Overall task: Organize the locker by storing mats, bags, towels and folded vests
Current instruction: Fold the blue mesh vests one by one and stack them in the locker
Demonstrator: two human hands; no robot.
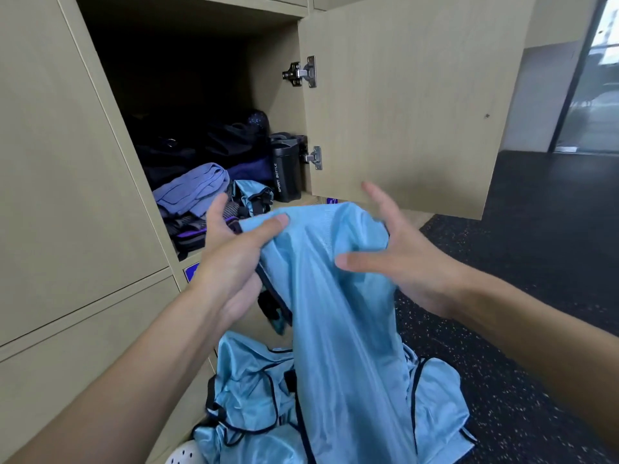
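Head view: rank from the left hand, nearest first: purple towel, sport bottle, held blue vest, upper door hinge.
1. Blue vest, gripped in the left hand.
2. Purple towel, just behind, locker front left.
3. Sport bottle, locker front right.
4. Upper door hinge, high on the right.

Both our bare forearms reach forward and converge on the blue vest (335,313). Our left hand (231,262) is at the vest's upper left edge, palm turned inward, thumb laid across the fabric and pinching it against the fingers behind. Our right hand (405,259) is at the vest's upper right, fingers straight and spread, thumb tip touching the fabric front.
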